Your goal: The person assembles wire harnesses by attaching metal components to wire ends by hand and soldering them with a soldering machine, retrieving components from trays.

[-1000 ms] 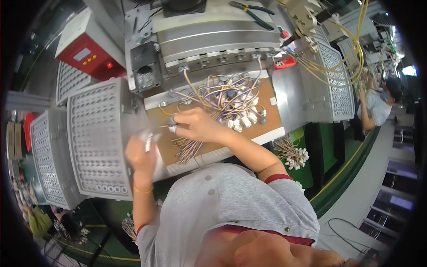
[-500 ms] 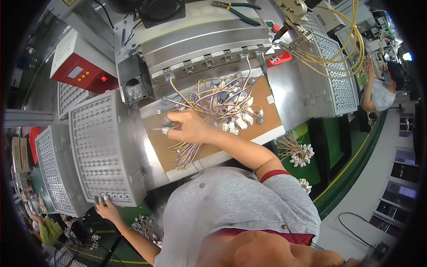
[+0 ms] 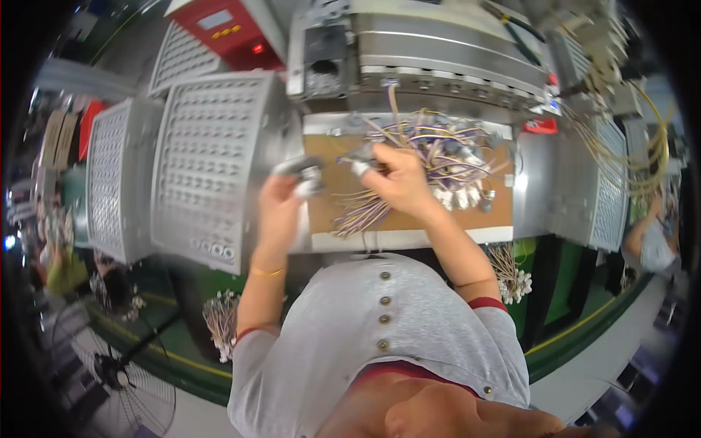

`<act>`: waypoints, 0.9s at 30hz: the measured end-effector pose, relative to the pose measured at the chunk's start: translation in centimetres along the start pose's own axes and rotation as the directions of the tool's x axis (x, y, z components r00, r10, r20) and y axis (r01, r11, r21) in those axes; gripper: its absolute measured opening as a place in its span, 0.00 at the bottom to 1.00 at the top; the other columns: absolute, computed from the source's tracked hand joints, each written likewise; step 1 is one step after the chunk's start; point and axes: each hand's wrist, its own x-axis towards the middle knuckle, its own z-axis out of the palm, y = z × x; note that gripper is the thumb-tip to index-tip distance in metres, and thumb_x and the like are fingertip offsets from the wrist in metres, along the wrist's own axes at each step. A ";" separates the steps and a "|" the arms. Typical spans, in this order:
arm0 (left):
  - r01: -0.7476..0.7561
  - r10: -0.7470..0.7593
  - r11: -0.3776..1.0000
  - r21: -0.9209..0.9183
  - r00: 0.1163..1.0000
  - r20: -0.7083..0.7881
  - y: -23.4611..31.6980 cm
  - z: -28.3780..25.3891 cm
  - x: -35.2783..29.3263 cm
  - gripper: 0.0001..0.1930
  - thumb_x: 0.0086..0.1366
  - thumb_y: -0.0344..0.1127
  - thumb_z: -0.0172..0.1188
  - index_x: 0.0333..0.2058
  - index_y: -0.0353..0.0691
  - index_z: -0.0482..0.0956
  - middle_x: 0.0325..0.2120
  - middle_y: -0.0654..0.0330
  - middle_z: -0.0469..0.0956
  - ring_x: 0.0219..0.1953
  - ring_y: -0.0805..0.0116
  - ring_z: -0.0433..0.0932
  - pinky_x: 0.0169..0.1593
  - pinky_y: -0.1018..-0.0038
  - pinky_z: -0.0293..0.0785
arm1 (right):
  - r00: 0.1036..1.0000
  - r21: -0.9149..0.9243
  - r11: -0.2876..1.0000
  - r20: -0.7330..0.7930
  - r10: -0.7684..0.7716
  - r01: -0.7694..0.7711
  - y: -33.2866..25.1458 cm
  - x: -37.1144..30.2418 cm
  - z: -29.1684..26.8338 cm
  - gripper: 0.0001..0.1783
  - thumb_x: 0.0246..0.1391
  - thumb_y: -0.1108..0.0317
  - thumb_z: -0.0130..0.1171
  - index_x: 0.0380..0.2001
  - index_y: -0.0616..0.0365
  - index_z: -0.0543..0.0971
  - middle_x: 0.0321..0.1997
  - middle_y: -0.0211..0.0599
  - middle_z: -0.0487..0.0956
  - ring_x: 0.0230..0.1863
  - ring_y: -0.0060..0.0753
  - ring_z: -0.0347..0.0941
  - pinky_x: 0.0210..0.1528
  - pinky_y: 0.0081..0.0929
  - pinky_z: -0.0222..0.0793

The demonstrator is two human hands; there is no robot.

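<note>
Brown board [image 3: 321,217] bears tangled wires [image 3: 438,142]. Right hand [image 3: 400,181] is near them, left hand [image 3: 281,201] farther left; both grips unclear.

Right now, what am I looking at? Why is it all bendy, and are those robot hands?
No, those are a person's own two hands. The camera sits on their head, looking down, and its wide lens bends straight edges. The blurry left hand is near a grey tray with round holes. The right hand is over a brown mat, beside tangled purple and yellow wires with white plugs. Some fingertips look covered in grey and white; I can't tell whether either hand holds anything. Beyond the mat sits a long metal machine.
</note>
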 end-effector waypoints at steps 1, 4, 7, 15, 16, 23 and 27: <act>0.016 -0.016 1.000 0.000 1.000 0.022 0.1 1.5 0.0 0.18 0.55 0.25 0.54 0.45 0.31 0.67 0.36 0.56 0.74 0.33 0.71 0.74 0.35 0.78 0.72 | 0.998 0.028 0.998 -0.032 0.057 -0.056 -0.2 -0.2 0.1 0.03 0.42 0.75 0.55 0.24 0.62 0.75 0.15 0.25 0.68 0.17 0.11 0.59 0.17 0.14 0.55; 0.075 -0.065 0.995 -0.071 0.989 0.134 1.3 3.0 0.0 0.18 0.55 0.23 0.54 0.46 0.31 0.68 0.37 0.59 0.74 0.34 0.76 0.73 0.34 0.81 0.73 | 0.998 0.074 0.996 -0.019 0.058 -0.056 0.3 -0.3 0.4 0.02 0.41 0.76 0.56 0.23 0.63 0.74 0.16 0.22 0.68 0.18 0.09 0.59 0.18 0.13 0.56; 0.073 -0.058 0.993 -0.096 0.987 0.150 1.4 3.2 -0.1 0.19 0.55 0.23 0.54 0.47 0.31 0.67 0.39 0.59 0.74 0.35 0.76 0.73 0.35 0.81 0.73 | 0.996 0.089 0.992 -0.005 0.087 -0.086 0.2 -0.3 0.5 0.03 0.40 0.76 0.56 0.22 0.64 0.74 0.17 0.23 0.69 0.19 0.09 0.60 0.18 0.12 0.57; -0.013 0.025 0.999 -0.048 0.967 0.254 1.4 3.4 0.0 0.19 0.54 0.21 0.54 0.47 0.29 0.67 0.42 0.56 0.72 0.41 0.72 0.72 0.43 0.77 0.71 | 0.997 -0.026 0.997 0.000 -0.071 0.071 0.6 -0.3 -0.1 0.04 0.33 0.77 0.55 0.18 0.64 0.72 0.13 0.27 0.68 0.16 0.12 0.62 0.17 0.14 0.58; -0.063 0.062 0.998 -0.005 0.962 0.267 1.3 3.5 0.0 0.19 0.54 0.21 0.54 0.47 0.29 0.68 0.42 0.56 0.72 0.43 0.70 0.72 0.45 0.76 0.70 | 0.998 -0.027 0.997 0.001 -0.069 0.069 0.4 -0.2 -0.3 0.04 0.33 0.77 0.55 0.18 0.64 0.72 0.13 0.27 0.68 0.16 0.12 0.62 0.17 0.14 0.58; -0.237 0.211 0.965 0.117 0.957 0.198 0.9 4.2 -0.5 0.18 0.52 0.18 0.53 0.44 0.28 0.70 0.42 0.54 0.72 0.43 0.69 0.72 0.47 0.76 0.68 | 0.964 -0.186 0.949 -0.031 -0.264 0.254 -0.4 -0.1 -0.8 0.07 0.29 0.73 0.56 0.15 0.62 0.69 0.10 0.32 0.65 0.10 0.25 0.59 0.13 0.21 0.54; -0.247 0.214 0.953 0.174 0.958 0.190 1.3 4.7 -0.3 0.15 0.52 0.18 0.53 0.41 0.28 0.72 0.40 0.55 0.74 0.41 0.69 0.73 0.45 0.77 0.69 | 0.984 -0.194 0.967 -0.035 -0.176 0.166 -0.9 -0.6 -0.4 0.08 0.29 0.72 0.56 0.15 0.62 0.68 0.10 0.34 0.64 0.10 0.27 0.59 0.13 0.21 0.54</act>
